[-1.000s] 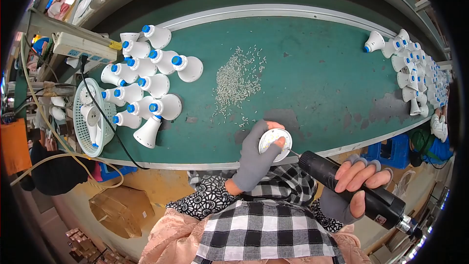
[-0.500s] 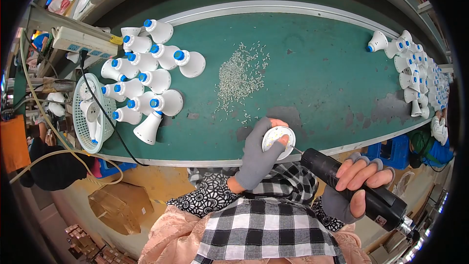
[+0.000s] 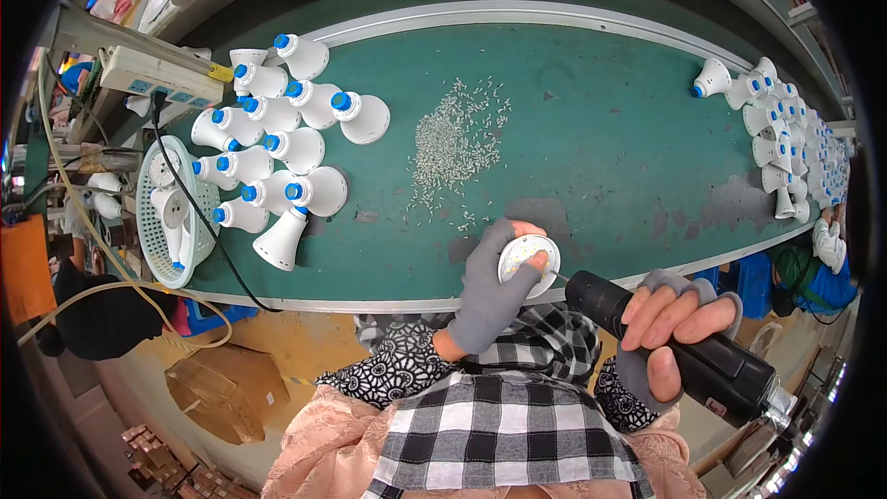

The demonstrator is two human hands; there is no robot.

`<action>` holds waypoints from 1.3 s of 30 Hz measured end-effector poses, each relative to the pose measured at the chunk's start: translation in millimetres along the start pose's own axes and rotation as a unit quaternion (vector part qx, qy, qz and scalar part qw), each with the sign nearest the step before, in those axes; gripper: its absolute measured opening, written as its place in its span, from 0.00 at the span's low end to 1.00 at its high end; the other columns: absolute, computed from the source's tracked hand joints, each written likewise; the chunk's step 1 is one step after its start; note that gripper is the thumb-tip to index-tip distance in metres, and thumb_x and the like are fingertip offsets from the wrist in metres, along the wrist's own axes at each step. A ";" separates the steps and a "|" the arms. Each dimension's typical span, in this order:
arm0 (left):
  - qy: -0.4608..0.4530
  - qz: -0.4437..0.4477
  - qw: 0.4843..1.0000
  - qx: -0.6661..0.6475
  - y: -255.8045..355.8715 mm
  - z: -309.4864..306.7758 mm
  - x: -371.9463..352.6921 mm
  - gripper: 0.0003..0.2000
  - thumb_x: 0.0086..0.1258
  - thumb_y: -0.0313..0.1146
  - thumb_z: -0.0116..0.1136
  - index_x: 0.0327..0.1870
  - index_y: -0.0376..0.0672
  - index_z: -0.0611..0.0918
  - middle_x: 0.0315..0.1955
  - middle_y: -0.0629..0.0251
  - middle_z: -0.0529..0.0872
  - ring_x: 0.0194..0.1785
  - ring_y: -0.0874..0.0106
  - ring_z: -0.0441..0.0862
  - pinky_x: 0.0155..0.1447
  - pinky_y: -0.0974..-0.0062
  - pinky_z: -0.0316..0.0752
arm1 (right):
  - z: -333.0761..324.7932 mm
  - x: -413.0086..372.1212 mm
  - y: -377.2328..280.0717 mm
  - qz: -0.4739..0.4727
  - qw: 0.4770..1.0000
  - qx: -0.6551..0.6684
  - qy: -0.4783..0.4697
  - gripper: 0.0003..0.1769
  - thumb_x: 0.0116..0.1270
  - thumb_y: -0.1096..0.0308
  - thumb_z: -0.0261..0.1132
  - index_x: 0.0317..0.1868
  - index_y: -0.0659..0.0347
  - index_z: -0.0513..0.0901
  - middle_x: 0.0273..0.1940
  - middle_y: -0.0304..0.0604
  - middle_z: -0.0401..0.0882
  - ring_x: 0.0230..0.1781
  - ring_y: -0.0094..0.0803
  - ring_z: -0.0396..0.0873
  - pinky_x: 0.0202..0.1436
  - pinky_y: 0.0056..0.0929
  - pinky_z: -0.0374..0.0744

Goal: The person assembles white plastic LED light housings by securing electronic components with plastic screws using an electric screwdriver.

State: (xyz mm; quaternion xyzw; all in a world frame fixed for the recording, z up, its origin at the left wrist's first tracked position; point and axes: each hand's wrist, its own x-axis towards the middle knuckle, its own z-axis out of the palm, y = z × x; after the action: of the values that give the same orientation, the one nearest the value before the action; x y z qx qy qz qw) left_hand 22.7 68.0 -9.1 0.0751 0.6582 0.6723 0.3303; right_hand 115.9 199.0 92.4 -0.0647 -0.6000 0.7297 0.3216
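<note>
Near the front edge of the green table, my left hand (image 3: 494,291), in a grey fingerless glove, is closed round a white round lamp part (image 3: 529,266) with its flat face up. The thumb presses on that face. My right hand (image 3: 679,328), gloved the same way, is wrapped round a black power screwdriver (image 3: 711,370). Its thin bit points left and reaches the right rim of the lamp part. Whether a screw sits at the bit's tip is too small to tell. A loose pile of small screws (image 3: 453,143) lies beyond my left hand.
White cone-shaped housings with blue caps (image 3: 297,150) stand and lie at the left; more (image 3: 776,134) crowd the far right. A pale green basket (image 3: 148,212) holds white parts. A black cable (image 3: 199,212) crosses the left edge from a power strip (image 3: 162,79).
The screwdriver and my right hand have shifted slightly, and the bit sits a little higher at the lamp part's rim. My left hand keeps its hold.
</note>
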 end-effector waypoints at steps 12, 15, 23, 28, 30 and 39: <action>0.012 -0.066 0.992 -0.103 6.8 -3.0 -1.2 0.15 0.67 0.34 0.59 0.52 0.38 0.78 0.42 0.65 0.82 0.43 0.78 0.81 0.48 0.79 0.76 | -17.5 24.1 -2.9 -0.137 0.979 0.131 0.071 0.15 0.58 0.76 0.67 0.39 0.57 0.68 0.25 0.38 0.72 0.17 0.27 0.74 0.26 0.29 0.78; 0.000 -0.093 0.976 -0.197 10.8 -11.2 -2.5 0.17 0.68 0.35 0.57 0.55 0.39 0.76 0.43 0.66 0.82 0.45 0.78 0.80 0.51 0.79 0.75 | -30.0 29.7 -20.2 -0.158 0.944 0.231 0.175 0.11 0.65 0.71 0.59 0.42 0.59 0.65 0.26 0.35 0.63 0.22 0.23 0.69 0.32 0.27 0.72; -0.033 -0.038 0.948 -0.316 27.1 -10.6 -5.1 0.26 0.68 0.33 0.52 0.68 0.38 0.64 0.57 0.63 0.73 0.61 0.73 0.71 0.65 0.73 0.66 | -30.3 25.8 9.7 0.208 0.969 0.021 0.129 0.20 0.59 0.73 0.63 0.53 0.67 0.71 0.27 0.37 0.73 0.19 0.24 0.71 0.26 0.24 0.71; -0.029 0.038 0.978 -0.201 15.5 -5.1 -8.2 0.31 0.66 0.33 0.54 0.71 0.37 0.60 0.62 0.60 0.68 0.65 0.68 0.68 0.69 0.69 0.63 | 9.2 14.3 48.2 0.351 0.935 0.026 0.049 0.29 0.54 0.75 0.71 0.58 0.68 0.74 0.30 0.38 0.78 0.25 0.23 0.79 0.29 0.22 0.76; -0.046 0.031 0.978 -0.201 22.8 -3.5 -13.3 0.32 0.65 0.33 0.55 0.70 0.36 0.60 0.64 0.59 0.66 0.67 0.67 0.67 0.70 0.69 0.63 | 14.1 13.2 58.4 0.341 0.938 0.043 0.042 0.27 0.54 0.74 0.72 0.56 0.68 0.76 0.31 0.38 0.78 0.26 0.23 0.79 0.29 0.21 0.77; -0.073 0.045 0.982 -0.169 31.0 -10.8 -7.7 0.27 0.65 0.34 0.57 0.65 0.37 0.66 0.60 0.58 0.71 0.62 0.70 0.72 0.66 0.72 0.67 | 1.7 18.5 58.9 0.323 0.946 0.002 0.023 0.22 0.53 0.73 0.73 0.49 0.68 0.79 0.30 0.37 0.78 0.26 0.22 0.79 0.30 0.20 0.78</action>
State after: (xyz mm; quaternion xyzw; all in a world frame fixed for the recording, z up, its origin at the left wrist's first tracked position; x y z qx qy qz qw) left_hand 12.1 57.4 21.2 0.0965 0.5049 0.7809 0.3550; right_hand 77.4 203.4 44.2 -0.2711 -0.5378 0.7940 0.0828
